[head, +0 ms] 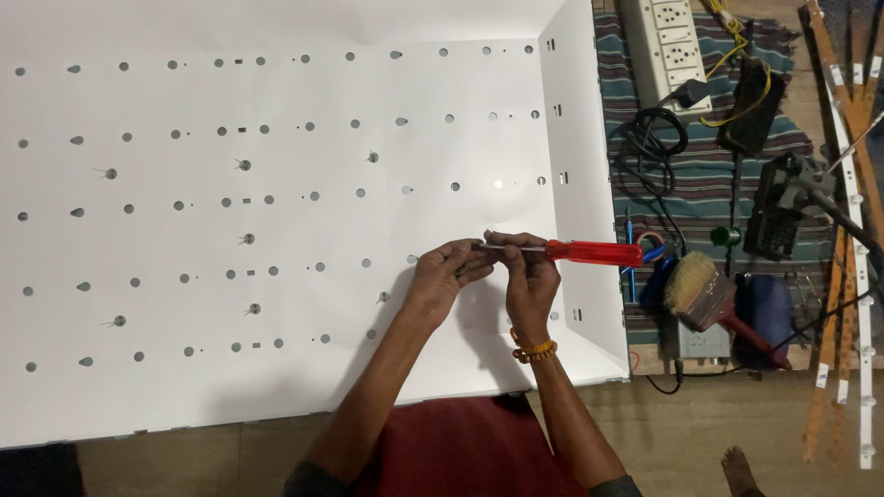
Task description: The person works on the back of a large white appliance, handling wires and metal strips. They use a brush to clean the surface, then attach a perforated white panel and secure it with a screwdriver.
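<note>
Big white sheet [276, 230] with rows of round holes lies under my hands, spreads far to the left of my grip and up away from me. Its right edge folds up into a white side wall [575, 166] just right of my grip. Past that wall, a striped green cloth [700, 175] on the floor. On it, up and right of my hands: white power strip [665, 46], black coiled cable [658, 129], black meter-like box [773, 207]. Right of the grip and a bit lower: a paintbrush [704, 294] with a red handle. Far right: long thin strips [856, 230] on a wooden floor. Below my wrists, dark red cloth [470, 442] on my lap.

Hard to tell: the sheet's left edge is cut off by the frame, the small tools by the brush are a jumble, and the screwdriver tip is hidden behind my fingers. Whether anything small sits at the tip, cannot tell.

Grip: my right hand [529, 276], bead bracelet [534, 350] at its wrist, is pinched closed on the metal shaft of the screwdriver [571, 250]. Red handle sticks out to the right of my fingers, lying level above the sheet, reaching toward the side wall. My left hand [447, 276] is curled closed, fingertips meeting the shaft's end just left of my right hand. Both hands touch each other, raised over the sheet.
</note>
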